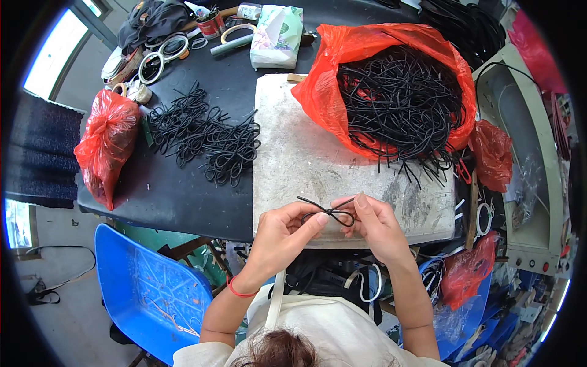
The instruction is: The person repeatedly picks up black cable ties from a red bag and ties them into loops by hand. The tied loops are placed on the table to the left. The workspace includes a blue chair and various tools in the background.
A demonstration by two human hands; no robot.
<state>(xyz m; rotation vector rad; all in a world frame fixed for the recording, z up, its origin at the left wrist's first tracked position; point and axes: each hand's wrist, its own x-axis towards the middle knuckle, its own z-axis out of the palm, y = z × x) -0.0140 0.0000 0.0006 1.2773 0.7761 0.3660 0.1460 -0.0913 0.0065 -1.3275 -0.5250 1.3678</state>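
Note:
Between my two hands is a thin black cord tied into a small bow (pixel 329 211), held above the near edge of a worn whitish board (pixel 287 147). My left hand (pixel 286 231) is closed, pinching the bow's left side between thumb and fingers. Closed as well, my right hand (pixel 378 225) grips the right loop and the end beside it. Beyond the hands, a red plastic bag (pixel 323 73) gapes wide with loose black cords (pixel 400 101) spilling over its near lip. Left of the board lies a heap of looped black cords (pixel 208 134).
A tied red bag (pixel 109 140) sits at the table's left edge. Tape rolls (pixel 151 67) and a tissue pack (pixel 276 38) stand at the back. A blue plastic bin (pixel 150 293) is below left. A grey-green machine housing (pixel 520 159) stands at right.

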